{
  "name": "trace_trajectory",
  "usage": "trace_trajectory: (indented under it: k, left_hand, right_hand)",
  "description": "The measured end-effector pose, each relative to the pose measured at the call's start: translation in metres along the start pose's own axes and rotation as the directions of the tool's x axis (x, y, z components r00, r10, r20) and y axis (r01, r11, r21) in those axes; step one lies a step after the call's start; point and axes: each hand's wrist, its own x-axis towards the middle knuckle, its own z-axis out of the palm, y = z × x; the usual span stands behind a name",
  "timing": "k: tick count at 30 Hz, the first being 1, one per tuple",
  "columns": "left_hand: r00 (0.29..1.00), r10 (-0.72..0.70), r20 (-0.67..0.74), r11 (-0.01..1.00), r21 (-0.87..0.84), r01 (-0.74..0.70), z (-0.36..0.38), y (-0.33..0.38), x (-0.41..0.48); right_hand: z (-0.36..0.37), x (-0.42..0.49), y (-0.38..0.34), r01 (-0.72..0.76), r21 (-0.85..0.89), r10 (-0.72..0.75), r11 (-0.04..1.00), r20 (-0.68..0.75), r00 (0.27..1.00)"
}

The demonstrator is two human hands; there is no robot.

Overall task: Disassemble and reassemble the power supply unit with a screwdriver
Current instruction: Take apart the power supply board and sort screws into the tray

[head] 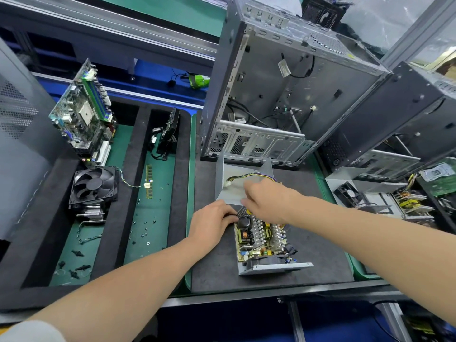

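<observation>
The power supply unit (262,245) lies open on the black mat (320,255), its circuit board, heat sinks and fan exposed. My left hand (212,227) grips its far left corner, fingers curled at the perforated wall. My right hand (267,198) reaches over the unit's far end, and its thumb and fingers pinch the near edge of the grey metal cover (230,180) lying just behind. A bundle of coloured wires (259,175) with a white connector (228,185) rests on that cover. No screwdriver is in view.
An open computer case (283,95) stands behind the mat, a second case (407,119) to its right. Another opened power supply (409,201) sits at the right. A tray at the left holds a motherboard (84,109), cooler fan (92,186), memory stick (149,181) and several loose screws (145,228).
</observation>
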Motion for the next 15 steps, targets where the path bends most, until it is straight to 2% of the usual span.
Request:
trace_trajectory:
  k: [3,5,6,8,10,11,13,15]
  left_hand:
    - [1.000,0.002,-0.003,1.000,0.004,-0.002,-0.001,0.000,0.000]
    - [1.000,-0.002,-0.010,1.000,0.002,0.002,0.000,0.001,0.001]
    - [1.000,-0.003,-0.013,1.000,0.002,0.003,0.000,0.000,0.001]
    - [1.000,0.002,-0.016,1.000,0.002,-0.002,0.001,0.000,0.001]
    - [1.000,0.007,-0.013,1.000,-0.002,-0.007,0.001,-0.002,0.000]
    - [1.000,0.010,-0.013,1.000,-0.003,-0.010,0.002,-0.002,0.000]
    - [1.000,0.013,-0.021,1.000,-0.001,-0.013,0.002,-0.002,0.000]
    - [0.999,0.013,-0.029,1.000,-0.009,-0.014,0.003,-0.002,-0.001]
  right_hand:
    - [-0.006,-0.011,0.010,0.260,-0.209,-0.246,0.943,0.090,0.965]
    - [-0.010,-0.013,0.019,0.430,-0.412,-0.412,0.803,0.136,0.901]
    - [-0.011,-0.012,0.022,0.469,-0.478,-0.466,0.742,0.134,0.874]
    - [-0.009,-0.012,0.022,0.482,-0.534,-0.491,0.695,0.137,0.860]
    - [-0.002,-0.013,0.016,0.432,-0.510,-0.445,0.744,0.105,0.889]
    - [0.002,-0.012,0.014,0.361,-0.439,-0.379,0.823,0.050,0.924]
    - [0.006,-0.009,0.010,0.122,-0.116,-0.126,0.986,-0.029,0.992]
    - [0.008,-0.004,0.009,-0.109,0.170,0.113,0.979,-0.018,0.993]
